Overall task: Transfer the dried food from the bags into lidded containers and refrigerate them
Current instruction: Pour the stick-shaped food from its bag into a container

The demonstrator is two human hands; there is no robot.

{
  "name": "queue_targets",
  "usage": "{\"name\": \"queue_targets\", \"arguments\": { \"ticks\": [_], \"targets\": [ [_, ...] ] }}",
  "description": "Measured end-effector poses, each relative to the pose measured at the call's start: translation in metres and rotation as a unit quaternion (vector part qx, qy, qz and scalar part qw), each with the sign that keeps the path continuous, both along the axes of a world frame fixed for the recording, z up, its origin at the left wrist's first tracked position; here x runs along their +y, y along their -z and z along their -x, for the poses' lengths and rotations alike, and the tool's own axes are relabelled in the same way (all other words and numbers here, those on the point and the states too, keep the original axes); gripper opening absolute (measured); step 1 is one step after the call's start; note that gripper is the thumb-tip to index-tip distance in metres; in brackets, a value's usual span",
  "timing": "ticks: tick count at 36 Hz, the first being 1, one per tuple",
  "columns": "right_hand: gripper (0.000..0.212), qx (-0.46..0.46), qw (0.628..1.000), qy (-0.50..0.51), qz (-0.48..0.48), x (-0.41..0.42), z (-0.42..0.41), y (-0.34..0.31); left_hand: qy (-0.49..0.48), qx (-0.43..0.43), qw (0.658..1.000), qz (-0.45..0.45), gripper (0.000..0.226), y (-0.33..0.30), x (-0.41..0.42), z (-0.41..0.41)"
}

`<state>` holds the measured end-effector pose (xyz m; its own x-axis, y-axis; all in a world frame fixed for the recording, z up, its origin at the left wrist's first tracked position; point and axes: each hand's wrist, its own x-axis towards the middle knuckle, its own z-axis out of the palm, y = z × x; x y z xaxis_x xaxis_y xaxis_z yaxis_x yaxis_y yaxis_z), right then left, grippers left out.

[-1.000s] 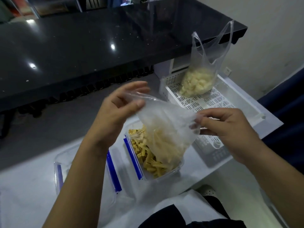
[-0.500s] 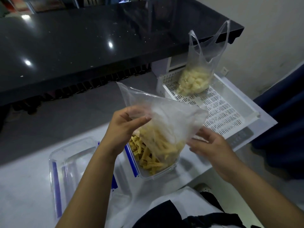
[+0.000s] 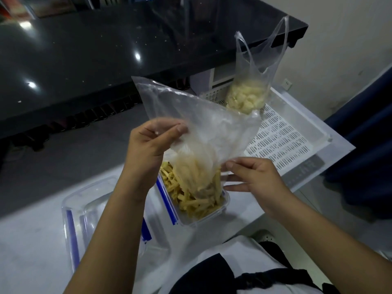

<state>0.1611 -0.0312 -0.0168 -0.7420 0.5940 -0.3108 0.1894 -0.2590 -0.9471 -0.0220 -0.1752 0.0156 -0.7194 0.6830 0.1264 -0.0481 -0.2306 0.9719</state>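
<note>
A clear plastic bag (image 3: 203, 128) hangs upside down over a clear container (image 3: 203, 219) with blue clips. Yellow dried food strips (image 3: 191, 198) fill the container, and some still sit in the bag's lower end. My left hand (image 3: 148, 149) pinches the bag's left side. My right hand (image 3: 252, 177) pinches its lower right edge beside the container. A second clear bag (image 3: 248, 96) holding pale dried pieces stands upright in a white perforated tray (image 3: 286, 141) at the back right.
An open clear lid or container with blue clips (image 3: 84, 211) lies left of the filled one, partly under my left forearm. All rest on a white surface (image 3: 31, 251). A glossy black counter (image 3: 106, 49) runs across the back. Dark fabric (image 3: 364, 145) hangs at right.
The bag has been lifted and tipped higher over the container, and more strips lie in the container. My right hand moved from the bag's upper right edge down to its lower edge.
</note>
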Motion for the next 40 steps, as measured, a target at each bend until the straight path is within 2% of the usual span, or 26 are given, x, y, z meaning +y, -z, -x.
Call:
{"name": "queue_targets", "arguments": {
  "ticks": [6,10,15,20,27,35,40],
  "targets": [
    [0.016,0.020,0.999,-0.013,0.027,-0.001,0.004,-0.002,-0.010,-0.016,1.000,-0.016,0.007,-0.001,-0.004,0.001],
    [0.010,-0.003,1.000,-0.027,0.006,-0.003,0.003,0.005,-0.017,-0.026,0.999,-0.009,0.006,0.001,-0.005,0.000],
    [0.029,-0.032,0.998,-0.057,-0.023,-0.007,-0.009,0.022,-0.033,-0.031,0.999,-0.004,0.011,0.003,-0.006,-0.003],
    [0.017,-0.055,0.995,-0.049,-0.070,-0.008,-0.006,0.027,-0.035,-0.012,0.999,-0.001,0.008,-0.004,-0.002,-0.003],
    [0.013,-0.028,0.999,-0.025,-0.019,-0.009,0.006,0.013,-0.012,0.011,1.000,-0.010,0.011,-0.022,0.009,0.000],
    [0.019,-0.010,1.000,-0.015,0.016,-0.011,0.005,0.010,-0.014,0.000,1.000,-0.015,0.010,-0.024,0.012,0.002],
    [0.012,0.015,0.999,-0.001,0.048,-0.013,0.006,0.010,-0.023,-0.004,0.999,-0.026,0.007,-0.024,0.008,0.003]
  ]
}}
